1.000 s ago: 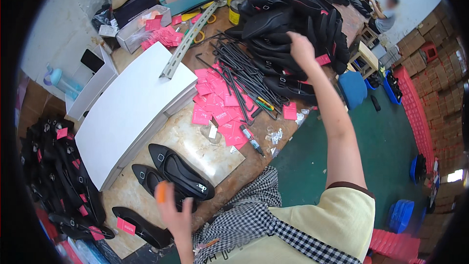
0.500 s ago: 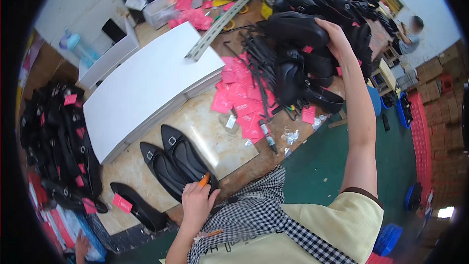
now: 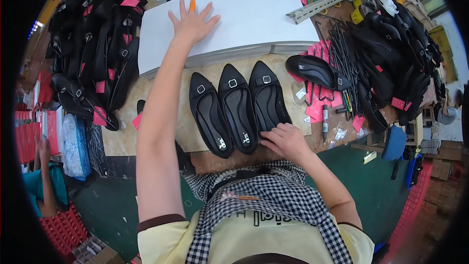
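Note:
Three black pointed flat shoes with square buckles stand side by side on the worktable, toes away from me: a left shoe (image 3: 203, 99), a middle shoe (image 3: 233, 93) and a right shoe (image 3: 265, 93). My right hand (image 3: 288, 142) has its fingers curled at the heel of the right shoe; its fingertips are partly hidden there. With fingers spread, my left hand (image 3: 193, 23) reaches over a stack of white paper sheets (image 3: 254, 14) behind the shoes. An orange cover sits on one of its fingertips. Another black shoe (image 3: 317, 71) lies sideways on pink tags at the right.
Heaps of black shoes with pink tags stand at the left (image 3: 97, 44) and right (image 3: 391, 54). A metal angle bar (image 3: 317, 8) rests across the paper's right end. Black sticks (image 3: 342, 44) and a marker (image 3: 325, 122) lie at right. A co-worker's arm (image 3: 45, 181) shows at lower left.
My left hand has gone from the shoe heels to the paper stack. My right hand has come back from the right heap, and a third shoe now stands in the row.

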Tool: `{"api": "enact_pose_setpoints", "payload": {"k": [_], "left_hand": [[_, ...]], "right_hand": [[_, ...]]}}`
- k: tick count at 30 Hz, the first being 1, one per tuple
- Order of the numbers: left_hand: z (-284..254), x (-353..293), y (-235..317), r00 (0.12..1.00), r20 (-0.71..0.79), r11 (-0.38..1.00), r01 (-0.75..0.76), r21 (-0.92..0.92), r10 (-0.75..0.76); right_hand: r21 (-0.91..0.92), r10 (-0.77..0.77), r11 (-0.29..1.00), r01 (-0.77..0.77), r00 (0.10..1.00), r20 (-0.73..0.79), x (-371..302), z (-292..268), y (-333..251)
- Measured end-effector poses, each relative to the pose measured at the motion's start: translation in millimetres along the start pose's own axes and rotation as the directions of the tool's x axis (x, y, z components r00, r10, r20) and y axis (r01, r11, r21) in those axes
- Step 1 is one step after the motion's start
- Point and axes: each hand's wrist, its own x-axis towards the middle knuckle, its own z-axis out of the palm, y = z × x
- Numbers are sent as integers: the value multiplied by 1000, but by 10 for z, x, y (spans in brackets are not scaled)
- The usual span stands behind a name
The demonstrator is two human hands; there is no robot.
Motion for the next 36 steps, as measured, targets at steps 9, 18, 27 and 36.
{"api": "enact_pose_setpoints", "payload": {"k": [9,18,27,36], "left_hand": [[-1430,-1168,1006,840,-226,695,-537,-479,493],[-919,-2109,948,946,-253,247,-300,-921,204],[-878,-1872,1349,867,492,-165,499,-851,86],[-586,-2444,1503,754,117,534,-337,-776,646]], "right_hand": [[957,767,286,-54,611,-195,191,-275,-103],[877,470,-149,-457,748,469,450,-564,-373],[801,723,416,-432,691,-3,412,-418,121],[-403,209,885,-233,972,-104,848,97,228]]}}
